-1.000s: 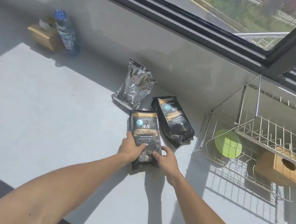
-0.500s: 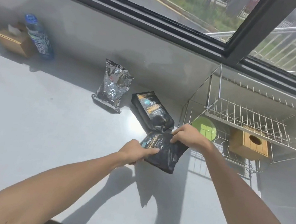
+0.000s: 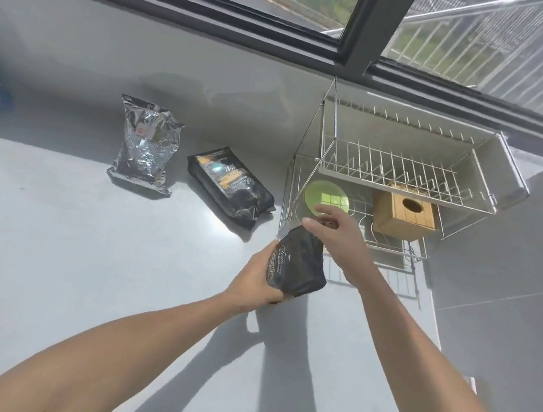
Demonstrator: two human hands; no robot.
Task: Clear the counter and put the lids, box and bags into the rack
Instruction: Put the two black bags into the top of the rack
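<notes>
I see the black bag (image 3: 297, 264) held off the counter (image 3: 48, 263), gold lettering on its face too small to read. Left hand (image 3: 258, 282) clenched around its lower end; right hand (image 3: 335, 235) at its top, fingers (image 3: 326, 211) loosely spread, grip uncertain. Just beyond the fingers: rack (image 3: 405, 175) holding green lid (image 3: 326, 197) and wooden box (image 3: 403, 214). Left of them lie a second black bag (image 3: 231, 186) and silver bag (image 3: 146, 148).

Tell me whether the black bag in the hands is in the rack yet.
Not yet. The black bag is held above the counter by both hands, just in front of the rack.
</notes>
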